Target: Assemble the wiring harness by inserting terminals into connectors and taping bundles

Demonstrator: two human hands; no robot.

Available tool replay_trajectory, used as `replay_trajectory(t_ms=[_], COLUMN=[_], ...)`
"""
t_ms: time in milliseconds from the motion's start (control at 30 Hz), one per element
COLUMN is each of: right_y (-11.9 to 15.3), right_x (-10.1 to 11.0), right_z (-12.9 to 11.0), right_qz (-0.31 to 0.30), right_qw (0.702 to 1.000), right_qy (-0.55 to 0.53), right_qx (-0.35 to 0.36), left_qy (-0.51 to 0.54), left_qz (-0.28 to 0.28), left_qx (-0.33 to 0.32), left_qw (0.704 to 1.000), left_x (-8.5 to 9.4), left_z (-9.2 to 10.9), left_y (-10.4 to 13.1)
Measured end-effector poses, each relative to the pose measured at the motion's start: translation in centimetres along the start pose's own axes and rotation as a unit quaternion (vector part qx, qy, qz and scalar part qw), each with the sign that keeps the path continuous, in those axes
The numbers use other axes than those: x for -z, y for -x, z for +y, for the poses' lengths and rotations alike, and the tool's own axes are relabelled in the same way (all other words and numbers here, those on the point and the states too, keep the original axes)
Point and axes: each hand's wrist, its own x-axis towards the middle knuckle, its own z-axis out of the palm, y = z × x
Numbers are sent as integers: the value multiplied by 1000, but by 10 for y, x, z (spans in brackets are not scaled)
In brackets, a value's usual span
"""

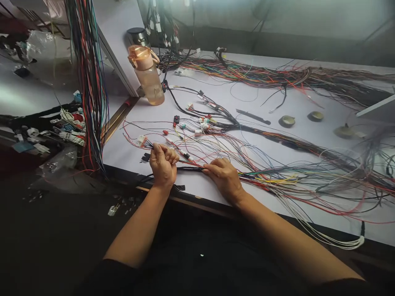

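Note:
Near the table's front edge, my left hand (pixel 163 163) is closed around a bundle of thin wires that ends in a white connector (pixel 141 141) just beyond my fingers. To its right, my right hand (pixel 224 177) pinches a wire bundle with a black-covered stretch (pixel 190 169) running between the two hands. Loose wires (pixel 262 179) in red, yellow, green and black fan out to the right of my right hand. A black connector (pixel 145 157) lies beside my left hand. Small white and red connectors (pixel 203 123) sit behind both hands on the harness branches.
An orange-lidded bottle (pixel 148 78) stands at the back left, with a dark-lidded bottle (pixel 137 36) behind it. A thick wire bundle (pixel 88 82) hangs at the left. More wires (pixel 262 76) stretch along the back. Small round dishes (pixel 286 120) and a dark flat tool (pixel 253 116) lie at right.

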Motion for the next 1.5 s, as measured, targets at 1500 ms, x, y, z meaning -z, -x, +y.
replay_trajectory(t_ms=[1500], right_y=[-40], right_x=[-31], right_z=[-58], right_qz=[29], right_qw=[999], right_qy=[-28], right_qx=[15], left_qy=[87], left_qz=[-3], left_qx=[-5], left_qw=[996], left_x=[-21], left_z=[7], left_y=[4])
